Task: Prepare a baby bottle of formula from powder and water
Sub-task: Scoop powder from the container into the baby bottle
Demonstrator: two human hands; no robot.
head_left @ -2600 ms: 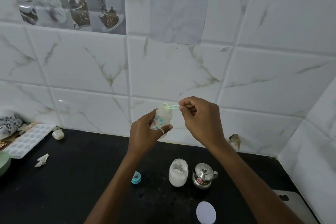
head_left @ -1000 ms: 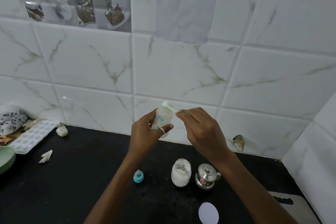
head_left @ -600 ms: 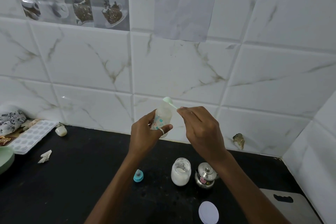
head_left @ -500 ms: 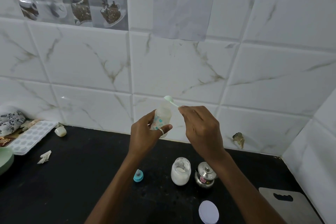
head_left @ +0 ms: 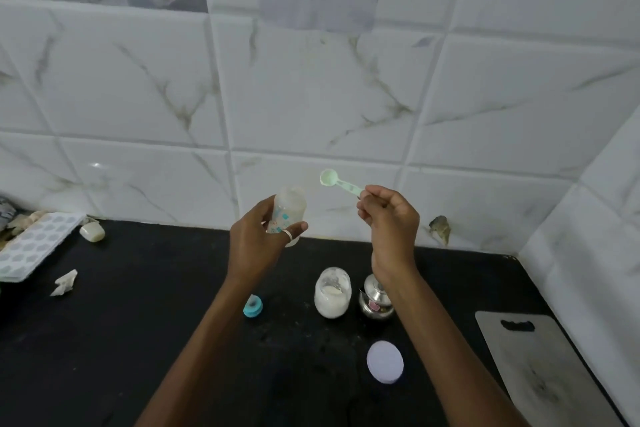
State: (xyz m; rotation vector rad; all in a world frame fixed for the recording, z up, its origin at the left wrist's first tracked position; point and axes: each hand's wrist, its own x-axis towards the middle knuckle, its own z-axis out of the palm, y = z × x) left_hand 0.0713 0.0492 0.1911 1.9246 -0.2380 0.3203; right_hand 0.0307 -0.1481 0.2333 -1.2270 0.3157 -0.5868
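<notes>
Above the black counter [head_left: 138, 340], the left hand [head_left: 258, 246] grips 1 small, clear, uncapped bottle [head_left: 289, 210] with blue printed marks, held upright, while the right hand [head_left: 389, 222] pinches the handle of a pale green scoop [head_left: 337, 181], its bowl just right of the bottle mouth, with the open powder jar [head_left: 332, 291] below.

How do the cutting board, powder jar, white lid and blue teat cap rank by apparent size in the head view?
1. cutting board, though nearest the camera
2. powder jar
3. white lid, close to the jar; nearness makes this unsure
4. blue teat cap
</notes>
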